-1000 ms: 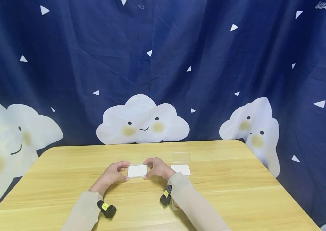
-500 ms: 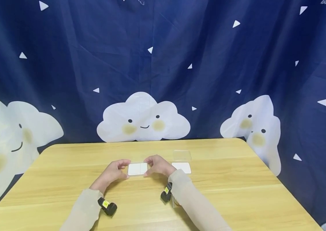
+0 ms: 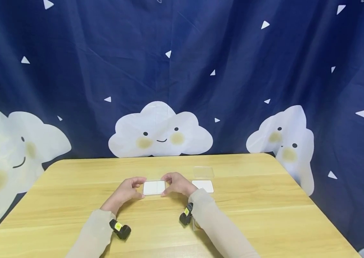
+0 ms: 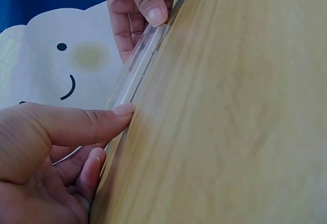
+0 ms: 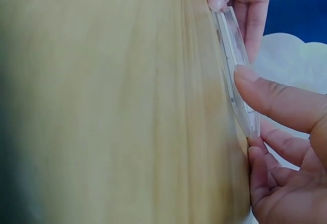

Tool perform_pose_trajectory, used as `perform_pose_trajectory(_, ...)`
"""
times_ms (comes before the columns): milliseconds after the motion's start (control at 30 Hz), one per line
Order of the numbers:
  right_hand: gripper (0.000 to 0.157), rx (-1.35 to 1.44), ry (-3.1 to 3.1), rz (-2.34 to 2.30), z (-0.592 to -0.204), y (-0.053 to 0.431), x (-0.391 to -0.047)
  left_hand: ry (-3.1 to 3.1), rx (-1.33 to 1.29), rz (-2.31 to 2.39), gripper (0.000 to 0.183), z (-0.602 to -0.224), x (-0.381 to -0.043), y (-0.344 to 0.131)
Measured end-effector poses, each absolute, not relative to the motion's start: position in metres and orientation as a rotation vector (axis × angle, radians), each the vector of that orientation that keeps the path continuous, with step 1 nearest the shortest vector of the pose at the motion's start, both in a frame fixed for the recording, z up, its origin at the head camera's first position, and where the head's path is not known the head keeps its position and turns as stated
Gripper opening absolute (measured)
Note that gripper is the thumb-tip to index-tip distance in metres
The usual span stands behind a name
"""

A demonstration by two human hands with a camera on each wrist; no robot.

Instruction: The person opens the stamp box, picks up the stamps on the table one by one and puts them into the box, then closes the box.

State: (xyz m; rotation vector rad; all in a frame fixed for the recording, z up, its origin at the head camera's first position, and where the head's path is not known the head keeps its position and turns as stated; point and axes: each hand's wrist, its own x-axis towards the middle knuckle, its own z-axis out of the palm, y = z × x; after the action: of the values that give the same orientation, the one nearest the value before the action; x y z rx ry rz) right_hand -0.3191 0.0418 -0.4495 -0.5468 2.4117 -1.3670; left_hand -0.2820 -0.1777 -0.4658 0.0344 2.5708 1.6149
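Can follow the far edge of the wooden table [image 3: 265, 215] across the middle of the head view, with the navy curtain [image 3: 182, 79] just behind, and both side edges slanting down to lower left and lower right. Can see broad stretches of wood left of the left hand [image 3: 128, 190] and at lower right, beyond the right sleeve [image 3: 222, 225]. Must count tighter room just right of the right hand [image 3: 176, 185], beside the white card [image 3: 205, 186] and, above it, the thin transparent plate [image 3: 203, 172]. Can glimpse a flat piece [image 3: 196, 225] lower down, mostly hidden by the right sleeve.

Find the transparent case [image 3: 154, 187], white inside with one dividing line, in the lower middle of the head view, between the hands. Note a thumb-and-finger grip by the left hand on its left end, and the same by the right hand on its right end. See it slant from lower left to upper middle in the left wrist view, and thin side-on at upper right in the right wrist view. Cannot tell whether touching the wood or just above.
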Motion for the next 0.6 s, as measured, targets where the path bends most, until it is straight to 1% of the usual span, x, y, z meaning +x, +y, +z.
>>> perform_pose_trajectory(300,0.049,-0.517,2.393,-1.372,-0.4503,0.0444,-0.3215,2.555,0.037,1.627,0.066,-0.4644,-0.2813,-0.1763)
perform_pose_trajectory(600,0.051,-0.519,2.358,-1.385,-0.4502,0.0497,-0.3230,2.562,0.024,1.628,0.066,-0.4658,-0.2819,-0.1762)
